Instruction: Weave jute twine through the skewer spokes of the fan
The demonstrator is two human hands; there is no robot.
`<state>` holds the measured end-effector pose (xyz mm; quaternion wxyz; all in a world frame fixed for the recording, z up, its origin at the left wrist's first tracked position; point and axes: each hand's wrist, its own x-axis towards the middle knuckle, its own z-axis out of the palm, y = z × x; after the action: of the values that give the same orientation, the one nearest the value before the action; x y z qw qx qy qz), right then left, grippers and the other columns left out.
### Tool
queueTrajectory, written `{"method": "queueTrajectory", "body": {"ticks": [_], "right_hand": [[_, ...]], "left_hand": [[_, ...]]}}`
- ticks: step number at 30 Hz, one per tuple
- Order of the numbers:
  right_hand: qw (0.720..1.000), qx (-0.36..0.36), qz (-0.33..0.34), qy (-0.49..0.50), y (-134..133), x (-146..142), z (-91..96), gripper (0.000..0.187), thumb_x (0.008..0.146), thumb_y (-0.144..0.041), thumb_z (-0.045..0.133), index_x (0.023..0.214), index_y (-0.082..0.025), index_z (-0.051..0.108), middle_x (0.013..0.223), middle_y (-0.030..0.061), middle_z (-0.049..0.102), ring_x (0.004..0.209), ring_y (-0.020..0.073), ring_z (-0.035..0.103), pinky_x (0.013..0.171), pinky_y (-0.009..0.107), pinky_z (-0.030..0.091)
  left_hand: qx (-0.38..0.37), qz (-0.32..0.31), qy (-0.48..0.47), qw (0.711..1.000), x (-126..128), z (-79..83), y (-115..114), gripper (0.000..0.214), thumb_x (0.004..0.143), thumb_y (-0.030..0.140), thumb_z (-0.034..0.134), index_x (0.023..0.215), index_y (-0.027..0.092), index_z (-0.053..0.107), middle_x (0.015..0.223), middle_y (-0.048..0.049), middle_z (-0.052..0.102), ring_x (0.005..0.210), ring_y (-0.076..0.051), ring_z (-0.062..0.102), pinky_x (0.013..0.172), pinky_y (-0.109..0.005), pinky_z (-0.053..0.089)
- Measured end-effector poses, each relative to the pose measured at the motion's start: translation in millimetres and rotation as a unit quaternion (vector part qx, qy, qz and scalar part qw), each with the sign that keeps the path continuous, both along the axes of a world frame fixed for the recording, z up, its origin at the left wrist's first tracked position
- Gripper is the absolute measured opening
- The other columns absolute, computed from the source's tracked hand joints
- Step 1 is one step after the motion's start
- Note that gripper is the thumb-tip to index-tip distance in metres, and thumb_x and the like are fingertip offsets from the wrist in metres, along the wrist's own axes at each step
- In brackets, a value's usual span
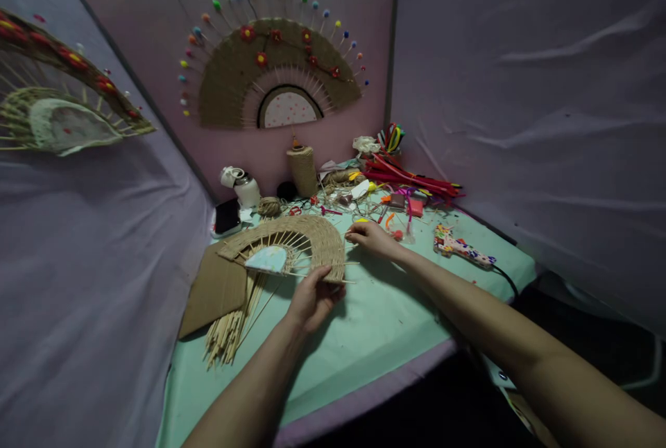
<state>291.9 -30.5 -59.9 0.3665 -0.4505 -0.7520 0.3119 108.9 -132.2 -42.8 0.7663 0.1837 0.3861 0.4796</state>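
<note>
A woven half-round fan (325,243) of twine on thin wooden sticks is held tilted over the table, with a light blue patterned half-disc (268,259) at its centre. My left hand (316,299) grips its lower right end, thumb on top and fingers underneath. At the fan's right edge, my right hand (372,236) has its fingertips pinched together near a stick end. Whether something small sits between those fingertips is too fine to make out. Bare stick ends poke out past the weave on the right.
Left of the fan lie a cardboard sheet (216,288) and a bundle of wooden sticks (226,337). A twine spool (302,170), red pipe cleaners (411,177) and small scraps crowd the back. A patterned glue gun (463,247) with a cord rests at right. A decorated fan (281,73) hangs behind.
</note>
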Motion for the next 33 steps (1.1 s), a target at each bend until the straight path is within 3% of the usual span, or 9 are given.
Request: {"method": "queueTrajectory", "body": {"ticks": [4,7,19,22,25,29,31,33], "right_hand": [[0.998,0.059,-0.033,-0.012,6.0,6.6,6.1,0.020,0.079,-0.030,0.055,0.076,-0.014,0.067,0.070,0.0034,0.065,0.065,0.0127,0.054,0.061,0.022,0.038],[0.996,0.080,-0.020,-0.011,13.8,8.6,8.9,0.018,0.080,-0.028,0.056,0.075,-0.014,0.067,0.071,0.0037,0.066,0.065,0.0126,0.055,0.062,0.022,0.038],[0.997,0.064,0.036,-0.011,37.2,3.3,38.9,0.013,0.075,-0.026,0.061,0.072,-0.013,0.064,0.067,0.0017,0.061,0.064,0.0120,0.052,0.061,0.023,0.038],[0.995,0.016,0.094,0.023,40.4,0.6,44.9,0.017,0.074,-0.030,0.063,0.075,-0.013,0.062,0.070,0.0018,0.061,0.065,0.0114,0.053,0.061,0.023,0.040],[0.982,-0.090,0.144,0.089,39.8,-5.0,45.5,0.020,0.074,-0.033,0.062,0.078,-0.013,0.060,0.070,0.0010,0.062,0.063,0.0105,0.055,0.060,0.022,0.043],[0.963,-0.175,0.123,0.162,35.8,-13.4,44.1,0.015,0.071,-0.026,0.063,0.069,-0.014,0.055,0.060,-0.0010,0.060,0.054,0.0080,0.053,0.053,0.020,0.042],[0.962,-0.185,0.101,0.172,32.5,-16.8,45.2,0.012,0.070,-0.022,0.063,0.066,-0.014,0.054,0.059,-0.0003,0.061,0.053,0.0079,0.053,0.051,0.019,0.040],[0.962,-0.196,0.085,0.173,28.4,-19.4,47.2,0.011,0.069,-0.019,0.063,0.064,-0.014,0.054,0.057,0.0001,0.062,0.052,0.0080,0.053,0.048,0.018,0.039]], "left_hand": [[-0.004,0.009,0.003,1.000,0.8,2.5,-1.8,0.010,0.073,0.012,0.060,0.083,0.014,0.056,0.070,-0.0032,0.064,0.056,-0.012,0.058,0.053,-0.024,0.048],[-0.010,0.009,0.013,1.000,1.6,3.7,-2.5,0.010,0.071,0.011,0.062,0.079,0.013,0.056,0.069,-0.0032,0.064,0.056,-0.011,0.058,0.052,-0.023,0.048],[0.002,-0.009,0.041,0.999,-1.6,1.6,-2.6,0.012,0.071,0.013,0.064,0.081,0.012,0.058,0.070,-0.0036,0.064,0.056,-0.010,0.058,0.051,-0.021,0.047],[0.004,-0.007,0.035,0.999,-1.5,2.0,-1.6,0.011,0.071,0.013,0.064,0.080,0.013,0.058,0.070,-0.0034,0.064,0.056,-0.010,0.058,0.051,-0.021,0.047],[-0.001,-0.008,0.030,1.000,0.1,3.4,-2.0,0.010,0.073,0.011,0.062,0.082,0.012,0.058,0.069,-0.0034,0.064,0.055,-0.010,0.058,0.051,-0.021,0.047],[-0.025,-0.030,-0.024,0.999,-4.1,11.2,-7.1,0.014,0.077,0.015,0.058,0.090,0.010,0.058,0.076,-0.0091,0.067,0.063,-0.015,0.063,0.058,-0.025,0.051],[-0.039,-0.001,-0.079,0.996,-13.1,15.1,-8.3,0.023,0.083,0.025,0.054,0.097,0.008,0.058,0.086,-0.0136,0.067,0.076,-0.019,0.066,0.069,-0.030,0.054],[-0.045,0.084,-0.102,0.990,-25.9,16.2,-6.0,0.028,0.085,0.033,0.051,0.095,0.008,0.057,0.084,-0.0134,0.067,0.075,-0.018,0.066,0.069,-0.029,0.055]]}}
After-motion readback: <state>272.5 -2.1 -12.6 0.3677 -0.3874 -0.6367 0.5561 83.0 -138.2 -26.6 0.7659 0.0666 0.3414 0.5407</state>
